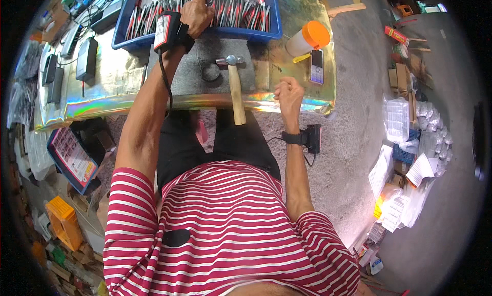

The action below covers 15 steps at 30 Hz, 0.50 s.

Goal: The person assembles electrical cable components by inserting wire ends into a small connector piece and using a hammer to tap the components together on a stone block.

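Observation:
My left hand point(197, 15) reaches over the near side of a blue plastic tray point(205, 34). Its fingers are closed at the top of the picture around something dark that I cannot make out. Packed in rows inside the tray are several thin red, black and silver packets point(241, 11). Near the table's front edge is my right hand point(290, 95), its fingers curled in and no object showing in them. Between the hands lies a hammer point(235, 86) with a wooden handle that juts past the edge. A dark round ring point(210, 72) sits left of its head.
An orange-lidded jar point(308, 38) and a keypad phone point(316, 67) are at the table's right. Black power adapters point(87, 59) and cables lie at the left. Boxes and bagged goods point(428, 121) stand along the floor at right; an orange crate point(66, 221) is at lower left.

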### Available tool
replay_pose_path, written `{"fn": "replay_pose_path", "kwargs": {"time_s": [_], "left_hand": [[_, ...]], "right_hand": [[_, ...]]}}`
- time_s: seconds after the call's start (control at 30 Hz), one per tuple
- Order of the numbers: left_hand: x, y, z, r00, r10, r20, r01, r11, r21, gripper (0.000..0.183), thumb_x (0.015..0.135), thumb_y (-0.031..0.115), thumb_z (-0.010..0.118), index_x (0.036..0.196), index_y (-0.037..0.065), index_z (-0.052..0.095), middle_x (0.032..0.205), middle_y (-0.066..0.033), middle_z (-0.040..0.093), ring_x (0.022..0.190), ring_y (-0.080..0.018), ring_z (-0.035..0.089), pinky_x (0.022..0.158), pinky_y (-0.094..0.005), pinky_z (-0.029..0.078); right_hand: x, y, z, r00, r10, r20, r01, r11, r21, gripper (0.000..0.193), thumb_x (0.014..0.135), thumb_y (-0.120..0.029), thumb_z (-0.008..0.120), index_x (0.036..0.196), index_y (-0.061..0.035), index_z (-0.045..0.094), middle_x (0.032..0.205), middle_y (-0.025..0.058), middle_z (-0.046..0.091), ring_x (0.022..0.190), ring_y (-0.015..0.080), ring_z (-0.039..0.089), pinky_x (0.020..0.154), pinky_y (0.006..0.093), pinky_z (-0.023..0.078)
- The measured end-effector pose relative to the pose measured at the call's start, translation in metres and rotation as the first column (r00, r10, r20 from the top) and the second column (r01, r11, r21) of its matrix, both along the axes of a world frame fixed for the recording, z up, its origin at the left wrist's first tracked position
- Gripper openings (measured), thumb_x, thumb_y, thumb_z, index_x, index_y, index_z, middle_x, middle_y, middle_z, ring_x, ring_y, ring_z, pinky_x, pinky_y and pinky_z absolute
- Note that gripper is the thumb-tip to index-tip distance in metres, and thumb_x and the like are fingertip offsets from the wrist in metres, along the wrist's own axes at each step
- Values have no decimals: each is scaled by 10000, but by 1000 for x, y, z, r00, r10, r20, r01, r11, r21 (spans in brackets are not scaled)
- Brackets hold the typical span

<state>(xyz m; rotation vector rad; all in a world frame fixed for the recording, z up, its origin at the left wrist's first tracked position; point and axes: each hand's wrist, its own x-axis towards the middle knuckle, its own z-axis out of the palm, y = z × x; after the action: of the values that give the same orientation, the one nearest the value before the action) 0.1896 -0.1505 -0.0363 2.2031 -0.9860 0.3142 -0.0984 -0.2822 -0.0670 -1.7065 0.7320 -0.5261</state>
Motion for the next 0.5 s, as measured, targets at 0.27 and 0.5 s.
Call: {"fn": "replay_pose_path", "kwargs": {"time_s": [0.27,0.5], "left_hand": [[-14,-6,-5,985,57,-160,-42,995,94,350,756,229,567,964,-11,419,856,-244,556,790,-396,543,646,-440,424],[-26,8,-5,990,-30,-135,27,999,-26,342,783,204,562,1028,14,417,858,-204,577,777,-331,576,648,-389,451]], "right_hand": [[18,-30,-28,972,-187,-140,114,903,-413,102,732,-81,488,742,5,541,675,149,555,625,256,543,590,338,419],[29,-36,-37,981,-155,-119,47,779,-626,110,724,-95,501,756,-13,567,602,110,549,551,184,532,527,296,409]]}}
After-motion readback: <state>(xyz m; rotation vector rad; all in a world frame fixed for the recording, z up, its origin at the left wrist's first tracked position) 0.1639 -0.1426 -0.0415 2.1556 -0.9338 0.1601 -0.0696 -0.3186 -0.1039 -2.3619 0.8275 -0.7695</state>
